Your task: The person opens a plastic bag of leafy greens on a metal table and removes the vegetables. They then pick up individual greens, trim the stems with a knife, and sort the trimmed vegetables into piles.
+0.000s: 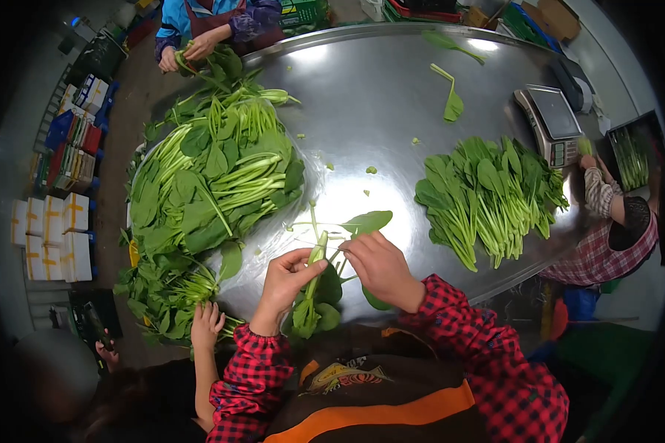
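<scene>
A bunch of leafy greens [310,295] is held upside down over the table's front edge, stem base up and leaves hanging. My left hand [287,284] is closed around its pale stems. Just right of the stem base, my right hand [375,267] has its fingers pinched on a thin stalk, partly hidden by the fingers. A loose leaf [369,221] extends beyond my right fingertips. To the left rises a large heap of greens [199,177], partly on clear plastic. Neatly laid greens [488,192] lie to the right, leaves away and stems toward me.
A scale [553,122] stands at the back right of the metal table [347,88]. Stray leaves [452,103] lie near the far side. Co-workers' hands are at the far left [203,44], near left [207,325] and right [590,164]. White boxes [74,236] are stacked beyond.
</scene>
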A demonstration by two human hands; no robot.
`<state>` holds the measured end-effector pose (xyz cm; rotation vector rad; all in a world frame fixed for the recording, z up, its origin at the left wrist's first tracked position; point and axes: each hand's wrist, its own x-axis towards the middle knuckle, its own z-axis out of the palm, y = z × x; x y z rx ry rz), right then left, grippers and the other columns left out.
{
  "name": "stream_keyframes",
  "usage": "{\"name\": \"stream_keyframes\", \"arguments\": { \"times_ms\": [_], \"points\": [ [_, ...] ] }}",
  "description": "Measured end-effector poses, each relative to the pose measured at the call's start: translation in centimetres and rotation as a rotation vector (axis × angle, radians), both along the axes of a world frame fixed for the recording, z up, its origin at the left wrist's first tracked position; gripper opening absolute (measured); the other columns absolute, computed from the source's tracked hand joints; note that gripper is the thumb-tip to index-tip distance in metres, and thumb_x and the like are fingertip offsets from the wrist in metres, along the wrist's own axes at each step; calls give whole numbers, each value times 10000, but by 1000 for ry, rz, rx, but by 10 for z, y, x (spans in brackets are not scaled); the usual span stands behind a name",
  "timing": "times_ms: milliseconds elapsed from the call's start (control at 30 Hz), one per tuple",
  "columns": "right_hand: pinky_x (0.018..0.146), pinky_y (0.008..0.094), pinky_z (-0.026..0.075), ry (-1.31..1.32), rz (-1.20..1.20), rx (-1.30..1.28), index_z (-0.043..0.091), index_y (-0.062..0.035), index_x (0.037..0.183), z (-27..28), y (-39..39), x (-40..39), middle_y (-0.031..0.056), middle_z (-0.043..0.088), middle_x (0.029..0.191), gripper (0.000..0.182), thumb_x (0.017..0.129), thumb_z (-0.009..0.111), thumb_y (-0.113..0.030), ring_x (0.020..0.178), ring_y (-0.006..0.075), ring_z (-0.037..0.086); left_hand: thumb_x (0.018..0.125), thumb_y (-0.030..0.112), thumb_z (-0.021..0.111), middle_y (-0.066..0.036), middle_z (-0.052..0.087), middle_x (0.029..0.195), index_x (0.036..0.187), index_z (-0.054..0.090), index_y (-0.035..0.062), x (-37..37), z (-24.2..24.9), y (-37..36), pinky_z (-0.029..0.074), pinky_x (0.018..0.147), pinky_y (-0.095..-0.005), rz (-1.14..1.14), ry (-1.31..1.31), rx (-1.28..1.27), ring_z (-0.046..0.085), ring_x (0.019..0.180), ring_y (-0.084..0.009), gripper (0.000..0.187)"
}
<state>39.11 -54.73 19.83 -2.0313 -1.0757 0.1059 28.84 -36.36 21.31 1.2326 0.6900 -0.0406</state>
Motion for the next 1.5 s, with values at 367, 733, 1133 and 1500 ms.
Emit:
{"name": "stream_keyframes", "arguments": {
  "times_ms": [367,733,1133,1500],
  "points": [
    [656,240,460,933,-91,207,649,-6,1063,-38,-10,-8,36,634,829,297,884,737,-225,737,69,551,774,24,819,34,628,771,1020,710,-5,-14,-18,4,409,592,-180,-143,19,300,552,668,-26,271],
    [579,285,436,977,133,-70,684,17,902,-33,6,10,15,588,652,387,903,692,-370,610,95,521,791,156,832,-41,715,758,919,745,-25,-1,-22,30,458,601,-204,-325,11,354,597,653,-55,237],
    [522,237,444,1225,-5,37,706,20,927,-48,3,10,13,607,679,391,885,728,-369,562,74,530,786,226,828,-123,711,1012,1382,486,-34,-3,-51,24,511,832,-332,-121,60,683,641,941,-183,735],
    [577,312,449,852,537,-136,726,-6,897,-35,-10,19,93,648,665,308,846,767,-307,597,124,561,825,187,795,-32,673,808,1224,637,13,-2,7,49,466,639,-254,-959,50,407,561,687,-81,463]
  ]
}}
